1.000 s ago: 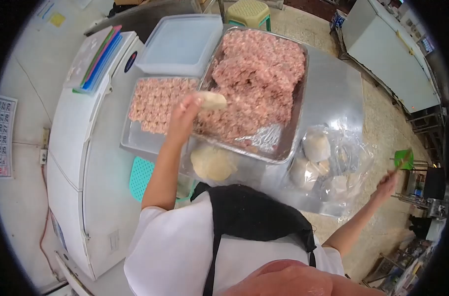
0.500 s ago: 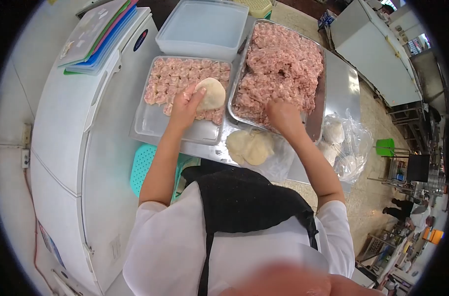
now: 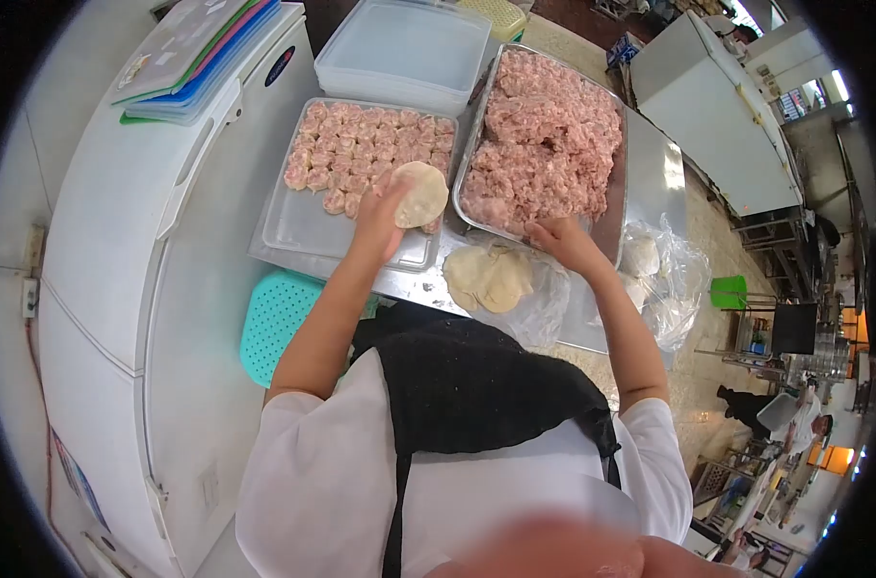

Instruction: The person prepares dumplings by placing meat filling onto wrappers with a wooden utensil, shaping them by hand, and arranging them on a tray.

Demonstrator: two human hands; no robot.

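Observation:
A round, flat dough wrapper (image 3: 422, 196) is held in my left hand (image 3: 380, 220), over the near right part of a plastic tray (image 3: 308, 231) that holds rows of small meat-filled dumplings (image 3: 366, 144). My right hand (image 3: 561, 239) is at the near edge of a metal pan (image 3: 619, 207) heaped with ground meat (image 3: 549, 135); its fingers are bent together, and what they hold, if anything, is too small to make out. More dough wrappers (image 3: 491, 277) lie in a loose pile on plastic just in front of the pan.
Stacked clear containers (image 3: 404, 48) stand behind the tray. Plastic bags (image 3: 664, 275) with pale contents lie right of my right hand. A turquoise perforated stool (image 3: 276, 323) is below the table's left side, beside a white freezer (image 3: 216, 241). Other people (image 3: 809, 424) are far right.
My right hand has come from the far right to the meat, then slightly back to the pan's near edge. My left hand has moved from the pan to above the dumpling tray with its wrapper.

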